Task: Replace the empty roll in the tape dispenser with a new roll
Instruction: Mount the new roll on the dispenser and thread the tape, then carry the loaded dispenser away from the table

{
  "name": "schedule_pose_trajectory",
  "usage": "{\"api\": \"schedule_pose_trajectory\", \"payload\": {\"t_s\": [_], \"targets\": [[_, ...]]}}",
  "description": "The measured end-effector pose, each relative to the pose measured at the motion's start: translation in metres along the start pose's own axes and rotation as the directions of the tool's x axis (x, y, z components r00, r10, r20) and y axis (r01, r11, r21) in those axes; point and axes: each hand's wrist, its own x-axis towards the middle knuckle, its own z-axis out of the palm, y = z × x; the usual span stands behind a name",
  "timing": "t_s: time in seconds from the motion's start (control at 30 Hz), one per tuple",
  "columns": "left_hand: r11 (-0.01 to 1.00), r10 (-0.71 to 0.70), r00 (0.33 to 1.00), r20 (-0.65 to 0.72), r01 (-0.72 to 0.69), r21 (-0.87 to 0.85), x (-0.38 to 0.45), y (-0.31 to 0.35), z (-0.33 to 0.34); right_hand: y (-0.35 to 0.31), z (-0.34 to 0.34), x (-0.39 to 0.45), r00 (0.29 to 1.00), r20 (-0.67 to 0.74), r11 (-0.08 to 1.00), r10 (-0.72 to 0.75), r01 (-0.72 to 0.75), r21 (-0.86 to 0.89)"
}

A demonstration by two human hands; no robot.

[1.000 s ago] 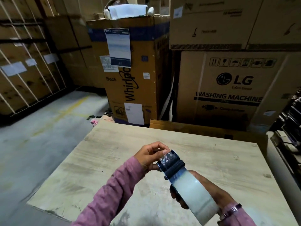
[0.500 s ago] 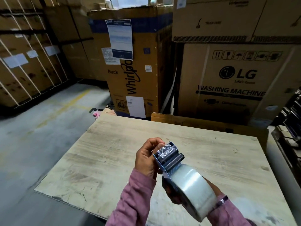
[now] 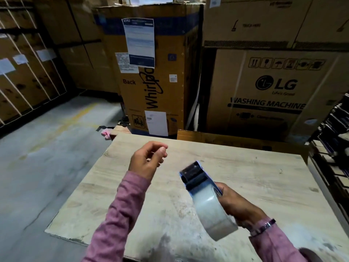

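A: What carries the work?

B: A pale, scuffed wooden bench (image 3: 255,186), set on a grey concrete floor (image 3: 47,157) with a faded yellow line. Past its far edge stand cardboard cartons: a Whirlpool box (image 3: 170,53) with papers stuck on it and an LG washing machine box (image 3: 264,87). More strapped cartons (image 3: 28,76) line the left wall.

A: And the hands?

B: The right hand (image 3: 238,203) is wrapped around the tape dispenser (image 3: 196,176), held above the bench's near right part, toothed blade pointing away. A clear tape roll (image 3: 211,212) sits in it. The left hand (image 3: 147,161) hovers apart above the bench's middle, fingers loosely curled, thumb meeting fingertips; whether they pinch anything I cannot tell.

A: Anything else?

B: A pink scrap (image 3: 105,133) lies on the floor just beyond the far left corner.
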Motion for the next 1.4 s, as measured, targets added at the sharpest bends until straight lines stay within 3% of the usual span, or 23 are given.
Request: {"api": "schedule_pose_trajectory", "payload": {"t_s": [0.07, 0.13, 0.2, 0.3, 0.4, 0.47, 0.53, 0.7, 0.87, 1.03, 1.3, 1.4], "targets": [[0.981, 0.134, 0.99, 0.041, -0.138, 0.135, 0.003, 0.003, -0.007, 0.003, 0.009, 0.001, 0.999, -0.044, 1.0, 0.0, 0.001, 0.03], [0.893, 0.24, 0.964, 0.118, -0.267, 0.363, 0.003, -0.002, -0.009, 0.011, 0.017, 0.004, 0.992, -0.124, 0.999, 0.009, -0.003, 0.049], [0.847, 0.222, 0.964, 0.146, -0.265, 0.461, -0.002, -0.013, -0.002, 0.017, 0.023, 0.005, 0.983, -0.185, 0.997, 0.007, 0.009, 0.083], [0.945, -0.122, 0.972, 0.198, 0.053, 0.322, -0.006, -0.034, 0.014, 0.022, 0.034, 0.004, 0.954, -0.3, 0.995, 0.002, 0.028, 0.096], [0.881, -0.468, 0.833, 0.296, 0.468, 0.075, 0.0, -0.048, 0.031, 0.027, 0.043, 0.001, 0.906, -0.42, 0.999, -0.041, 0.038, -0.017], [0.79, -0.565, 0.731, 0.383, 0.613, -0.003, 0.004, -0.05, 0.038, 0.034, 0.047, -0.002, 0.877, -0.477, 0.992, -0.065, 0.002, -0.13], [0.757, -0.582, 0.67, 0.46, 0.653, 0.008, 0.005, -0.052, 0.042, 0.041, 0.052, -0.006, 0.85, -0.523, 0.968, -0.065, -0.075, -0.241], [0.803, -0.557, 0.675, 0.485, 0.587, 0.104, 0.001, -0.075, 0.053, 0.048, 0.069, -0.016, 0.796, -0.603, 0.87, -0.041, -0.268, -0.413], [0.879, -0.453, 0.743, 0.493, 0.281, 0.386, -0.01, -0.1, 0.067, 0.06, 0.09, -0.027, 0.724, -0.689, 0.817, -0.007, -0.394, -0.421], [0.897, -0.409, 0.639, 0.651, 0.149, 0.417, -0.036, -0.121, 0.08, 0.092, 0.107, -0.049, 0.667, -0.736, 0.823, 0.117, -0.48, -0.304], [0.83, -0.557, 0.433, 0.708, 0.273, 0.486, -0.121, -0.164, 0.095, 0.153, 0.158, -0.103, 0.532, -0.795, 0.742, 0.292, -0.65, -0.162], [0.791, -0.608, 0.443, 0.659, 0.264, 0.552, -0.145, -0.176, 0.096, 0.179, 0.175, -0.116, 0.502, -0.786, 0.745, 0.361, -0.662, -0.081]]}}
